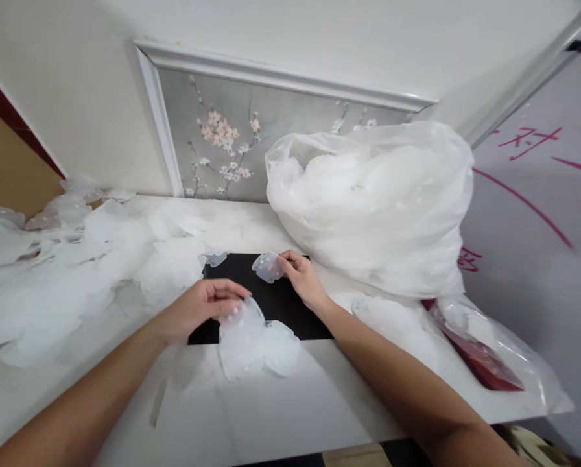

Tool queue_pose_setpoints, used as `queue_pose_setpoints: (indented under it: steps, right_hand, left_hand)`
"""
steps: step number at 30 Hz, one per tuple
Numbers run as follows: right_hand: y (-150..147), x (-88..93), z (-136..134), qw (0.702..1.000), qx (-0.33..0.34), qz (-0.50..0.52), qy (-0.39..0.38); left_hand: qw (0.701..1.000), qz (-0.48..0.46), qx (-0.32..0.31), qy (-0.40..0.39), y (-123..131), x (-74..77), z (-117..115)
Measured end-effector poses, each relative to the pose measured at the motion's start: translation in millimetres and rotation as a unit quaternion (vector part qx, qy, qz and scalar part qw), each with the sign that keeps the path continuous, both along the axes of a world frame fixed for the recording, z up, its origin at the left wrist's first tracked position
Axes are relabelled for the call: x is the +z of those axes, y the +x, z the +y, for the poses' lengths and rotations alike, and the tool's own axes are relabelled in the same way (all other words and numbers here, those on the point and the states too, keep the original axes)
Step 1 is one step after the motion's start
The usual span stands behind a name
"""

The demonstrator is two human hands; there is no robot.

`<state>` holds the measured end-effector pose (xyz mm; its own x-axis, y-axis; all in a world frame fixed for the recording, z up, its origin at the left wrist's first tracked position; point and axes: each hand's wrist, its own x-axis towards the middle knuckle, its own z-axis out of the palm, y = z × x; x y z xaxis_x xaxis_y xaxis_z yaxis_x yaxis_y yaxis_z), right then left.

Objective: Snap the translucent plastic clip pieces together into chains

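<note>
My left hand [200, 308] pinches the top of a translucent white plastic piece [242, 334] that rests on the white table [271, 415] at the front edge of a black mat [281, 301]. Another similar piece [281, 347] lies against it on the right. My right hand [303, 275] holds a smaller clear plastic piece [268, 267] with white dots just above the mat, fingers closed on its right edge.
A large clear bag [373, 201] stuffed with white plastic pieces stands behind my right hand. A heap of loose white pieces [76, 266] covers the table's left. A red packet in clear wrap [480, 357] lies at the right. A flower picture [222, 143] leans against the wall.
</note>
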<state>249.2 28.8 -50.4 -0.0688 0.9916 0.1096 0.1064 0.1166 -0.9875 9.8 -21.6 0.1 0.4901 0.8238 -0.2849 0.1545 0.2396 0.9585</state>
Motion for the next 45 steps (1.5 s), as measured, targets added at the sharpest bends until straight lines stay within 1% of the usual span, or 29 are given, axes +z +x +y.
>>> queue_pose_setpoints:
  steps: [2,4,6,8,9,10,12,14,16,17,18,20,21,22,23,24,25,27,29,30,31,33,34,36,38,39,41,43,45]
  right_hand:
    - [-1.3,0.2,-1.4,0.989,0.041,0.119,-0.079]
    - [-2.3,0.2,-2.5,0.973,0.068,0.183,-0.121]
    - [-2.7,0.0,-3.0,0.965,0.082,0.209,-0.138]
    - [-2.6,-0.8,-2.7,0.96,0.091,0.221,-0.147]
    - [-2.5,-1.6,-2.2,0.958,0.094,0.225,-0.151]
    - [-2.4,-2.5,-1.7,0.956,0.097,0.227,-0.155]
    - [-2.3,-4.1,-0.6,0.954,0.098,0.232,-0.162]
    - [-1.6,-3.8,-0.8,0.952,0.098,0.236,-0.165]
    - [0.0,-0.1,-3.4,0.951,0.109,0.233,-0.17]
    - [1.3,3.1,-5.8,0.951,0.13,0.22,-0.175]
    - [2.9,7.1,-9.0,0.949,0.169,0.195,-0.181]
    - [6.1,17.0,-16.3,0.939,0.282,0.097,-0.173]
    - [7.4,22.2,-19.9,0.93,0.337,0.029,-0.146]
    - [8.1,27.3,-22.8,0.921,0.374,-0.039,-0.105]
    - [8.1,32.1,-24.7,0.913,0.391,-0.096,-0.057]
    - [6.9,36.3,-25.1,0.911,0.388,-0.136,-0.012]
    - [4.5,39.7,-23.7,0.916,0.368,-0.159,0.023]
    - [-5.1,43.7,-15.1,0.932,0.302,-0.188,0.065]
    - [-21.7,43.6,1.1,0.939,0.229,-0.23,0.11]
    - [-32.4,42.0,11.4,0.935,0.198,-0.258,0.144]
    - [-44.3,39.7,22.7,0.925,0.178,-0.284,0.179]
    - [-70.2,33.8,45.9,0.894,0.144,-0.341,0.253]
    - [-83.0,30.9,56.7,0.874,0.139,-0.375,0.277]
    - [-105.4,27.0,74.4,0.838,0.153,-0.432,0.295]
    - [-119.2,26.7,85.2,0.822,0.171,-0.456,0.295]
    - [-121.7,27.7,87.8,0.82,0.174,-0.458,0.294]
    - [-117.2,30.4,87.7,0.819,0.173,-0.459,0.297]
    - [-101.3,30.9,80.6,0.82,0.169,-0.451,0.308]
    - [-78.2,26.8,67.1,0.833,0.165,-0.415,0.325]
  left_hand:
    - [0.995,0.06,-0.062,0.053,6.7,-2.8,-7.6]
    - [0.983,0.114,-0.077,0.123,11.9,-6.3,-11.7]
    - [0.97,0.151,-0.052,0.182,12.5,-7.9,-10.5]
    - [0.955,0.185,0.002,0.233,6.9,-7.3,-3.9]
    - [0.942,0.207,0.036,0.262,1.9,-6.4,1.0]
    - [0.923,0.233,0.072,0.298,-4.0,-5.7,6.4]
    - [0.872,0.288,0.129,0.374,-16.8,-5.0,17.5]
    - [0.821,0.335,0.155,0.436,-27.8,-6.3,26.5]
    - [0.781,0.372,0.162,0.474,-34.3,-8.7,32.1]
    - [0.766,0.388,0.162,0.485,-35.7,-9.9,33.4]
    - [0.753,0.405,0.163,0.493,-36.2,-10.8,33.9]
    - [0.728,0.442,0.165,0.498,-35.3,-11.0,33.0]
    - [0.716,0.461,0.169,0.496,-34.5,-10.4,32.0]
    - [0.704,0.481,0.174,0.493,-33.8,-9.2,30.8]
    - [0.693,0.499,0.182,0.488,-33.3,-7.9,29.6]
    - [0.681,0.516,0.191,0.484,-33.3,-6.5,28.6]
    - [0.668,0.531,0.203,0.481,-33.8,-5.3,27.8]
    - [0.639,0.559,0.222,0.479,-36.5,-4.2,27.2]
    - [0.618,0.583,0.226,0.477,-41.0,-5.3,28.0]
    - [0.617,0.593,0.22,0.469,-43.6,-6.5,28.9]
    - [0.622,0.599,0.212,0.457,-46.3,-7.9,30.0]
    - [0.642,0.604,0.2,0.428,-50.7,-11.1,32.4]
    - [0.65,0.605,0.199,0.415,-52.3,-12.5,33.4]
    - [0.658,0.604,0.207,0.399,-54.2,-15.0,35.0]
    - [0.659,0.603,0.217,0.393,-55.2,-17.2,35.9]
    - [0.659,0.602,0.222,0.392,-55.8,-18.3,36.2]
    - [0.66,0.595,0.229,0.398,-57.4,-20.4,35.9]
    - [0.655,0.588,0.23,0.415,-58.7,-22.0,34.5]
    - [0.64,0.584,0.229,0.442,-57.4,-22.4,31.7]
